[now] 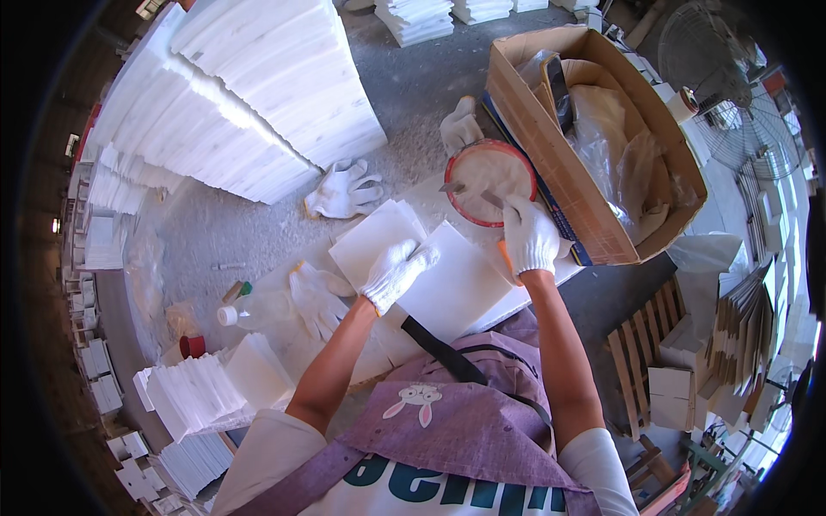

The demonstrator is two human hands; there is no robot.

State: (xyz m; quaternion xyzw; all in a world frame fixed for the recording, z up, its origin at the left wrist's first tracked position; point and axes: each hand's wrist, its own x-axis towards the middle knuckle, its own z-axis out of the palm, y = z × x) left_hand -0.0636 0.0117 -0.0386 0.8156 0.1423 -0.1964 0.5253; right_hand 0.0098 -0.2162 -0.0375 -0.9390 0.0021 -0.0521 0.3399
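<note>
My left hand [398, 272], in a white knit glove, lies on two white square tiles, across the edge where the front tile [460, 288] meets the back tile [379, 236]. Its fingers are stretched out and the thumb stands apart. My right hand [529, 236], gloved too, is closed around a putty knife [493, 199]. A flat grey blade sticks out over the bucket, and a bit of orange handle shows below the palm. Under the blade stands a red-rimmed bucket [453, 205] of pale paste. A second grey blade [452, 187] rests at its left side.
Spare white gloves lie behind the tiles [344, 189], left of them [317, 297] and by the bucket [461, 127]. Tall white slab stacks [258, 86] rise at back left. A cardboard box [662, 241] stands right of the bucket. A clear bottle [258, 310] lies left.
</note>
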